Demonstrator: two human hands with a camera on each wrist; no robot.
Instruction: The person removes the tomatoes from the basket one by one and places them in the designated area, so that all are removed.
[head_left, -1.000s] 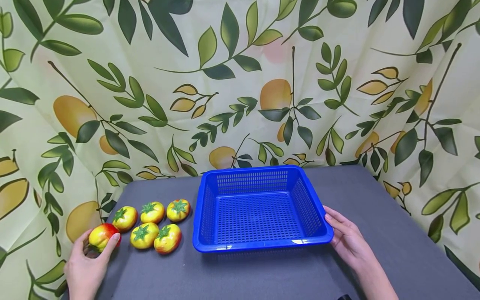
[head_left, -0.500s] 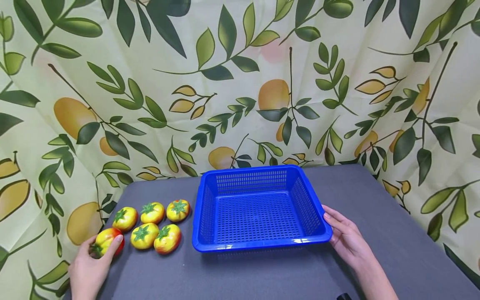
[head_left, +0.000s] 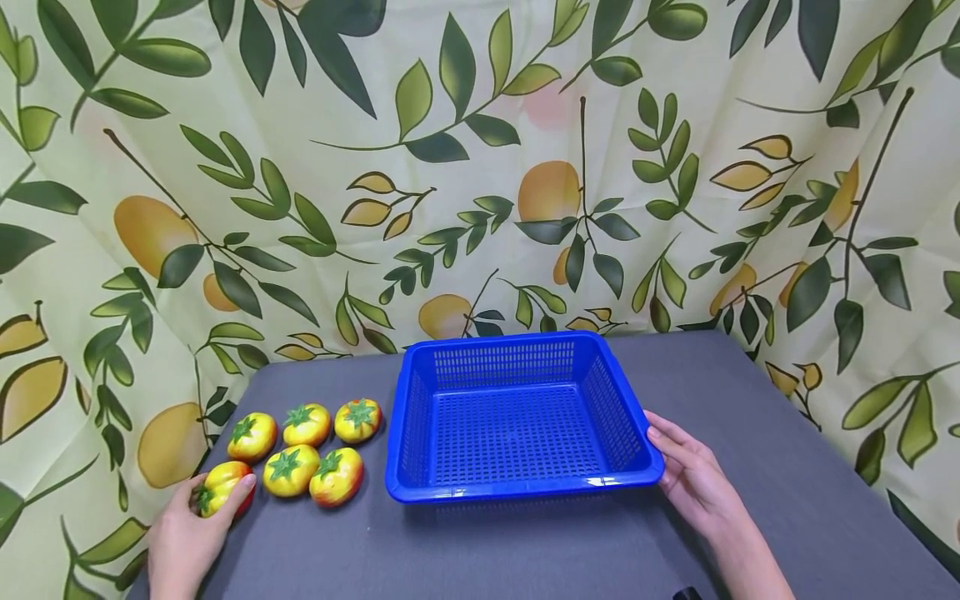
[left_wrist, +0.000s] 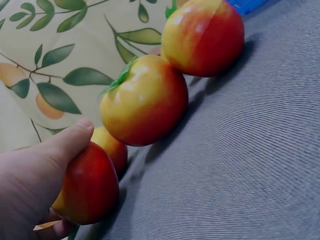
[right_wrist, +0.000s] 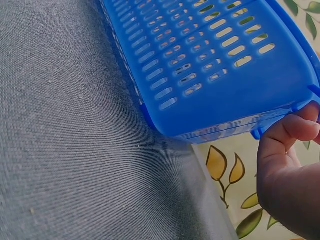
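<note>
At the table's left edge my left hand (head_left: 187, 529) grips a yellow-and-red tomato (head_left: 223, 488) between thumb and fingers. In the left wrist view this tomato (left_wrist: 92, 187) sits low against the grey cloth, its far side covered by the hand. Several more tomatoes with green star-shaped tops lie just beyond it in two rows, among them a front one (head_left: 336, 478) and a back one (head_left: 357, 420). My right hand (head_left: 699, 477) pinches the right rim of a blue plastic basket (head_left: 517, 492), thumb on top. The right wrist view shows those fingers (right_wrist: 300, 129) curled at the basket's corner.
Grey cloth covers the table (head_left: 495, 550). A leaf-and-fruit patterned curtain (head_left: 480, 250) hangs behind it and along both sides. A small black object (head_left: 686, 593) shows at the bottom edge, right of centre. The basket holds nothing.
My left hand has moved slightly right and lowered the tomato beside the others, turning it so its green top faces left. The right hand and the basket have stayed put.
</note>
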